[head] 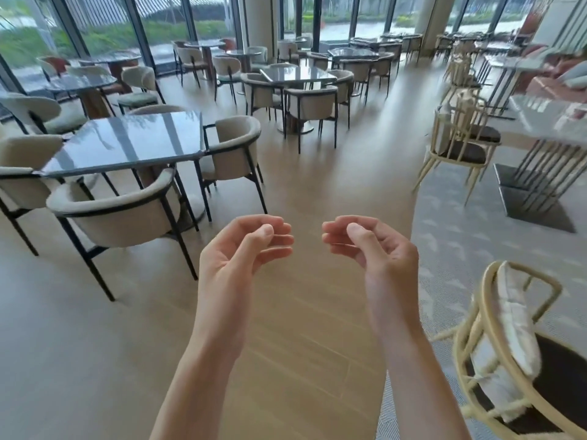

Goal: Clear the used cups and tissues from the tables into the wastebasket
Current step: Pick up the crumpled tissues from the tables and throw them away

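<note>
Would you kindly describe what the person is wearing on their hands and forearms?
Nothing is worn: the left hand and right hand are bare, without gloves, rings, watches or bracelets. Both forearms are uncovered down to the frame's lower edge; no sleeve shows.

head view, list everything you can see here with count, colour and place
square table: one, dark glossy top, near left
armchairs: several, beige with black frames, round the left and middle tables
more tables: several, dark tops, further back by the windows
cream-framed chair: one, dark seat, near right
pale table: one, metal legs, right
cups, tissues, wastebasket: none visible
left hand: fingers loosely curled, holds nothing
right hand: same, holds nothing
</note>
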Demonstrator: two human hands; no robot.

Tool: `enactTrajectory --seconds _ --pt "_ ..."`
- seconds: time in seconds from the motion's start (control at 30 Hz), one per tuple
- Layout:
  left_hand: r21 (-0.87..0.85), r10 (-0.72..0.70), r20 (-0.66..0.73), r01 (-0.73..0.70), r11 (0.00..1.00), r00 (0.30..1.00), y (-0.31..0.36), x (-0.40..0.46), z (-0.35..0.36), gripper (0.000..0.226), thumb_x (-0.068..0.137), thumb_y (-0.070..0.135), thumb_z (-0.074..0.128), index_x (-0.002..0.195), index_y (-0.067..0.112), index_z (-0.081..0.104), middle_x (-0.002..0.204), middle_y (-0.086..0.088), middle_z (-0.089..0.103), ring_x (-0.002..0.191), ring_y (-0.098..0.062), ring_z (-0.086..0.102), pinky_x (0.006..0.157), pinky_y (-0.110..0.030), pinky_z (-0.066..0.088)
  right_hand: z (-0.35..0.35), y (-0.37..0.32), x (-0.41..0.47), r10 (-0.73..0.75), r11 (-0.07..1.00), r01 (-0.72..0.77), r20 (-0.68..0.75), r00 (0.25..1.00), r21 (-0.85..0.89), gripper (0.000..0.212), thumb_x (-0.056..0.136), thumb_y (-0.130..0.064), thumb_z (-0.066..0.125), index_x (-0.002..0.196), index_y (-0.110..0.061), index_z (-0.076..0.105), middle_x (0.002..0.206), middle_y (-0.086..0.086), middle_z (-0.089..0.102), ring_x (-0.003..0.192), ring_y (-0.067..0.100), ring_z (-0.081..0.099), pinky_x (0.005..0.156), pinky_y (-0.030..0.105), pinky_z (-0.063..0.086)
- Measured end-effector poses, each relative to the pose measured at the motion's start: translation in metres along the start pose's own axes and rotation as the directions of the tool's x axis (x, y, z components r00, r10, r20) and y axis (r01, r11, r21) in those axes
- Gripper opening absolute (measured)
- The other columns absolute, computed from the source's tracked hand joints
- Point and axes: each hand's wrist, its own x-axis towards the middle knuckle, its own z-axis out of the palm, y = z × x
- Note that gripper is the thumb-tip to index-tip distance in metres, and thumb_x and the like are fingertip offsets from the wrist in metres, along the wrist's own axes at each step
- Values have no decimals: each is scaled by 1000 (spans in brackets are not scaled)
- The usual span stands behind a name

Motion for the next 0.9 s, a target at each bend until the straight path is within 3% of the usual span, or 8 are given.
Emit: enactTrajectory --seconds 0.33,0.5,0.7,0.9 --pt "-38 -58 71 61 997 996 -68 199 22 20 88 18 58 91 7 73 95 -14 75 91 -28 73 84 -36 59 35 59 181 8 998 -9 -22 1000 -65 25 100 2 52 91 -4 74 88 12 78 82 29 74 78 35 60" --pt "-74 -67 156 79 994 985 -102 330 37 19 88 20 58 84 17 77 93 -11 76 90 -28 73 90 -45 58 63 93 297 -30 996 22 -95 995 -86 19 97 -4 56 90 -5 74 88 14 78 82 30 74 76 35 60" --pt "-68 -81 240 100 993 967 -115 489 60 21 89 21 58 91 8 74 96 -13 76 91 -27 72 92 -45 57 103 108 438 -41 996 27 -159 986 -90 27 99 2 51 87 -6 73 88 16 78 81 30 73 76 34 60" --pt "-89 -69 320 102 991 945 -146 618 101 13 95 10 62 92 3 73 97 -15 75 90 -27 73 84 -38 58 107 130 558 -65 993 41 -226 972 -106 24 100 3 51 91 -2 73 88 16 78 80 29 73 78 36 60"
